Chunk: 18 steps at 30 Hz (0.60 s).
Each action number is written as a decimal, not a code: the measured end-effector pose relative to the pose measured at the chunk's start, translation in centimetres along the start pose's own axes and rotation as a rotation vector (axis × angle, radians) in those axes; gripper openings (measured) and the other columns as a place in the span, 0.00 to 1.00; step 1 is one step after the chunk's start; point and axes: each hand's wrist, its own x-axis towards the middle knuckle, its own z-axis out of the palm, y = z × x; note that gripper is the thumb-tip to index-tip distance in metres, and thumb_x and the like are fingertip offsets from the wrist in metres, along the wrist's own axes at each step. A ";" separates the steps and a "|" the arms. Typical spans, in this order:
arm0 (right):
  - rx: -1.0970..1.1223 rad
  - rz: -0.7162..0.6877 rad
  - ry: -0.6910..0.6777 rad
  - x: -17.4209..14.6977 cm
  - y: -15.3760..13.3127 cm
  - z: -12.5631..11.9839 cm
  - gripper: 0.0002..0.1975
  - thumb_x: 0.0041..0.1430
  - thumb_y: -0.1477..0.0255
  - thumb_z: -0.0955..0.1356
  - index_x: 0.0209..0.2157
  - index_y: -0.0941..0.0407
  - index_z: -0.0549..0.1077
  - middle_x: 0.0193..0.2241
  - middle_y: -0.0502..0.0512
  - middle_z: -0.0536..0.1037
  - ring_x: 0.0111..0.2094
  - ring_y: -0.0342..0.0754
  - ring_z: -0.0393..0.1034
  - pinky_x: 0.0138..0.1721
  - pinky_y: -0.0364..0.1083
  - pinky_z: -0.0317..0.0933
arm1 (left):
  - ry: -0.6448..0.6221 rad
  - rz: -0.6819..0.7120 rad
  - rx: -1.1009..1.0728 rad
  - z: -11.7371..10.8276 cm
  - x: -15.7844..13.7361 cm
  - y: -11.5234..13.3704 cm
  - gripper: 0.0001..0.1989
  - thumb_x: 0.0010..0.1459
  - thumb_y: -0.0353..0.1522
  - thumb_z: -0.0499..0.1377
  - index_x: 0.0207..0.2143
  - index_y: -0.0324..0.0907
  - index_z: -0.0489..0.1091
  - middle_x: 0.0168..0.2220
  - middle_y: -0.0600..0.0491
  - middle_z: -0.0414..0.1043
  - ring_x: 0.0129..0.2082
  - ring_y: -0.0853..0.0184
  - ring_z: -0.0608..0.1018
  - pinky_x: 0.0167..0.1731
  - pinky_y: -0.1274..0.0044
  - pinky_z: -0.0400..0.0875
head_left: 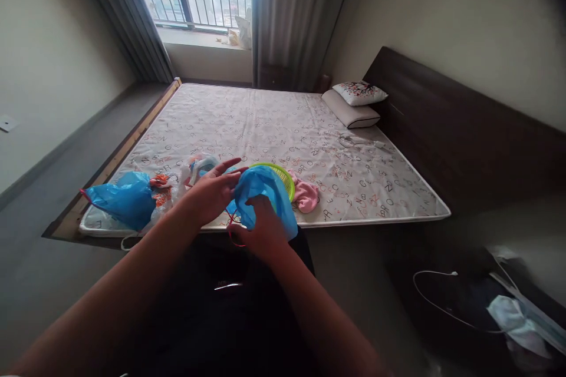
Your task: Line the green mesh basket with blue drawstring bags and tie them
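Note:
A thin blue plastic bag [283,203] with a red drawstring hangs over the near edge of the bed. My right hand [265,232] curls its fingers on the bag's near side, and the red string loops beside its thumb. At the bag's left edge is my left hand [216,193], its fingers stretched out and apart, fingertips against or just beside the plastic. Behind the bag a yellow-green mesh basket [286,179] shows only partly. A pink cloth [306,195] lies right of the basket.
Another blue bag [121,197] and crumpled plastic bags [177,179] lie at the left front of the mattress [247,112]. Pillows [354,106] rest by the dark headboard [442,94]. At lower right a white cable [433,303] and a face mask [513,315] lie on a dark surface.

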 end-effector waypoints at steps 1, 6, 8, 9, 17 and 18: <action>-0.029 -0.010 0.004 -0.1 0.0 0.8 0.33 0.56 0.58 0.80 0.59 0.51 0.73 0.59 0.63 0.78 0.62 0.63 0.74 0.64 0.61 0.70 | -0.029 -0.021 -0.018 0.2 -0.2 0.0 0.30 0.57 0.29 0.71 0.62 0.41 0.72 0.57 0.40 0.81 0.53 0.58 0.85 0.47 0.73 0.84; 0.039 0.244 0.175 -0.2 1.3 3.5 0.28 0.58 0.60 0.76 0.58 0.54 0.74 0.53 0.67 0.81 0.59 0.67 0.77 0.61 0.63 0.72 | -0.366 -0.153 -0.001 0.9 -2.6 1.2 0.29 0.60 0.40 0.69 0.63 0.44 0.75 0.61 0.39 0.81 0.65 0.41 0.79 0.58 0.52 0.80; 0.137 0.344 0.208 0.1 1.6 3.1 0.18 0.61 0.62 0.71 0.51 0.54 0.77 0.48 0.66 0.84 0.54 0.65 0.79 0.59 0.63 0.72 | -0.470 -0.197 0.059 0.6 -3.5 1.8 0.33 0.58 0.43 0.72 0.64 0.47 0.76 0.64 0.41 0.78 0.66 0.37 0.77 0.59 0.49 0.78; 0.208 0.364 0.224 0.3 1.6 2.6 0.16 0.62 0.63 0.69 0.49 0.53 0.77 0.47 0.64 0.84 0.54 0.63 0.79 0.59 0.62 0.72 | -0.470 -0.179 0.098 0.3 -3.7 1.9 0.33 0.56 0.43 0.73 0.64 0.48 0.77 0.66 0.41 0.77 0.66 0.37 0.78 0.59 0.50 0.79; 0.764 0.478 0.218 0.7 2.2 0.4 0.16 0.56 0.63 0.70 0.47 0.51 0.76 0.40 0.52 0.85 0.41 0.51 0.81 0.47 0.52 0.75 | -0.112 0.152 0.655 -2.1 -1.6 -2.7 0.36 0.49 0.46 0.78 0.58 0.44 0.77 0.54 0.41 0.81 0.54 0.50 0.83 0.49 0.63 0.82; 0.827 0.474 0.183 0.7 2.3 0.4 0.18 0.55 0.64 0.70 0.48 0.50 0.75 0.39 0.52 0.85 0.40 0.51 0.81 0.45 0.51 0.76 | -0.143 0.127 0.675 -2.1 -1.5 -3.5 0.39 0.47 0.46 0.79 0.59 0.44 0.76 0.55 0.41 0.80 0.55 0.49 0.82 0.50 0.62 0.81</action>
